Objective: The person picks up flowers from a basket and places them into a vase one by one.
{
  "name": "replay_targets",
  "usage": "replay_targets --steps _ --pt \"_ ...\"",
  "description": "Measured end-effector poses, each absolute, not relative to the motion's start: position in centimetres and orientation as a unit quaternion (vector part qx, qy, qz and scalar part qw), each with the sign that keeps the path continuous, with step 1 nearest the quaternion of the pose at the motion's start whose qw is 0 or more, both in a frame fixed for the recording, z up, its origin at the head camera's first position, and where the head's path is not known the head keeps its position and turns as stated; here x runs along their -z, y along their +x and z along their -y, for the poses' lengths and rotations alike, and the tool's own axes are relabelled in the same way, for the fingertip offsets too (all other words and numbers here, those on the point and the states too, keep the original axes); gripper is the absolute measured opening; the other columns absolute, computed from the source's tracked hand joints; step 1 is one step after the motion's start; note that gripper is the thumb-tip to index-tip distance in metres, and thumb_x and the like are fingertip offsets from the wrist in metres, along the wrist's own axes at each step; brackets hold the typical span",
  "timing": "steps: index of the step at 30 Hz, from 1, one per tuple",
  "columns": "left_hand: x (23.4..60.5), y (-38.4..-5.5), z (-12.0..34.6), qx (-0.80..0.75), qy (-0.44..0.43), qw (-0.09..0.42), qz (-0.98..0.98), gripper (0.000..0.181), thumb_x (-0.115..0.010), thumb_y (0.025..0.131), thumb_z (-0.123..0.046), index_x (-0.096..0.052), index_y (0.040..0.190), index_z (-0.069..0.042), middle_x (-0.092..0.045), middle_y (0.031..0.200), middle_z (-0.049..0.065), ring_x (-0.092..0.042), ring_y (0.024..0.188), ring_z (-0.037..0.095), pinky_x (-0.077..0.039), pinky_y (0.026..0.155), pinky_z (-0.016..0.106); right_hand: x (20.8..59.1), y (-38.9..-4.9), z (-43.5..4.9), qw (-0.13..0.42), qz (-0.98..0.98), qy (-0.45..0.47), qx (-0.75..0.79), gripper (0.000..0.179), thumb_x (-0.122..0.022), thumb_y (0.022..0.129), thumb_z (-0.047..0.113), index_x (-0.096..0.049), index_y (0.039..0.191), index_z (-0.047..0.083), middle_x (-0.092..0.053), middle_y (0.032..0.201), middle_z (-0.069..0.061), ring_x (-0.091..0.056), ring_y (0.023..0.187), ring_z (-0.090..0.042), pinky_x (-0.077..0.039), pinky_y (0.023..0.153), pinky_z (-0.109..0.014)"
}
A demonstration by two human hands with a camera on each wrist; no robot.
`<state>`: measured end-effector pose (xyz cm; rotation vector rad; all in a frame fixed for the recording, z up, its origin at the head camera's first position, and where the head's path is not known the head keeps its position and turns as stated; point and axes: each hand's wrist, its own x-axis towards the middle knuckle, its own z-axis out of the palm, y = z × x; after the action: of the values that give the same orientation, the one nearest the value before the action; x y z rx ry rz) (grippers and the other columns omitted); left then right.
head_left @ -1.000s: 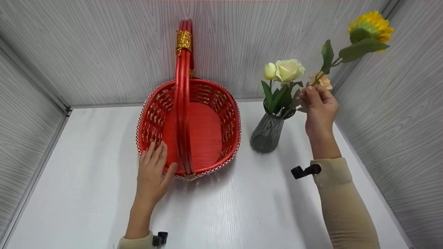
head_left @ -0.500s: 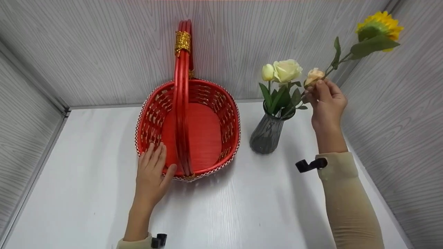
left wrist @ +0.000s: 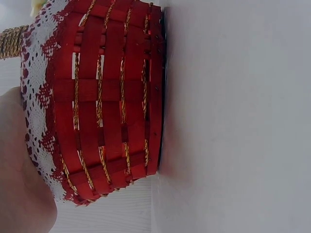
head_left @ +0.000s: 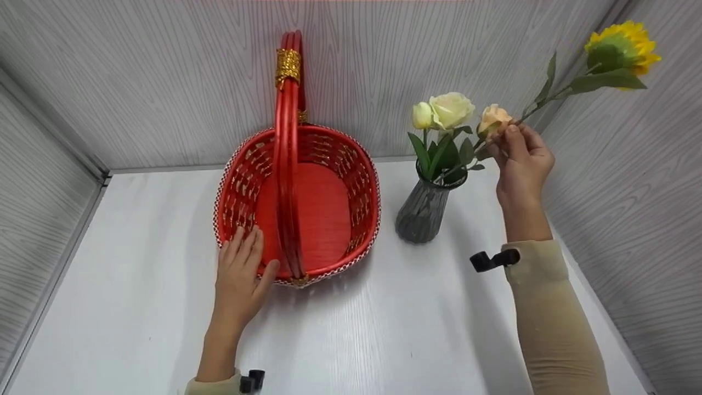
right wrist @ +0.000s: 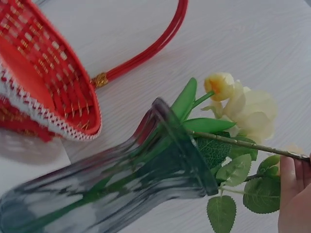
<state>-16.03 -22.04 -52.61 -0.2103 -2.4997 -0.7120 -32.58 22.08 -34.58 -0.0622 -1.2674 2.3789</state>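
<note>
My right hand (head_left: pixel 524 164) pinches the stem of a yellow sunflower (head_left: pixel 622 55), whose head leans up to the right. In the right wrist view the sunflower stem (right wrist: pixel 252 145) runs from the fingers to the mouth of the grey glass vase (right wrist: pixel 107 179). A peach rose (head_left: pixel 493 122) sits just left of the fingertips. The vase also bears a cream rose (head_left: pixel 452 109) and a pale tulip (head_left: pixel 422 115). My left hand (head_left: pixel 238 282) lies over the front-left rim of a red woven basket (head_left: pixel 323 219), fingers extended inward and thumb apart.
The basket's tall red handle (head_left: pixel 288 164), wrapped in gold, arches over its middle. White lace (left wrist: pixel 41 107) trims its rim. Grey wood-grain walls (head_left: pixel 181 82) enclose the white table (head_left: pixel 351 340) at the back and sides.
My right hand has moved right with the sunflower, whose head is now farther right and slightly lower. The peach rose has come out from behind the hand. My left hand stays at the basket.
</note>
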Motion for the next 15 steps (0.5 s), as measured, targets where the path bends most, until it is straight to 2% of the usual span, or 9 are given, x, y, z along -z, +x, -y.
replay_targets --steps 6,10,15 --pt "52.6 -16.0 22.0 0.265 -0.076 0.262 0.925 0.065 -0.056 0.098 -0.042 -0.042 0.152 -0.009 -0.044 0.155 0.011 -0.028 0.149 0.032 -0.014 0.123 0.055 35.9 -32.2 -21.5 0.258 0.524 0.028 -0.812 0.020 -0.077 0.084 0.001 -0.067 0.097 -0.011 -0.067 0.085 -0.018 -0.069 0.073 -0.024 -0.061 0.069 -0.031" --pt "52.7 -16.1 22.0 0.266 -0.076 0.267 0.923 0.065 -0.056 0.098 -0.042 -0.043 0.151 -0.009 -0.045 0.154 0.012 -0.030 0.149 0.033 -0.014 0.123 0.055 36.7 -32.1 -21.0 0.243 0.563 0.052 -0.788 0.017 -0.076 0.087 0.004 -0.069 0.094 -0.010 -0.071 0.083 -0.017 -0.071 0.072 -0.023 -0.061 0.068 -0.031" --pt "52.6 -16.1 22.0 0.264 -0.078 0.269 0.923 0.065 -0.056 0.097 -0.042 -0.042 0.152 -0.009 -0.045 0.154 0.012 -0.030 0.149 0.033 -0.015 0.122 0.056 37.5 -31.7 -20.7 0.208 0.609 0.069 -0.762 0.023 -0.075 0.090 0.013 -0.071 0.097 -0.008 -0.071 0.085 -0.014 -0.071 0.075 -0.022 -0.061 0.069 -0.030"
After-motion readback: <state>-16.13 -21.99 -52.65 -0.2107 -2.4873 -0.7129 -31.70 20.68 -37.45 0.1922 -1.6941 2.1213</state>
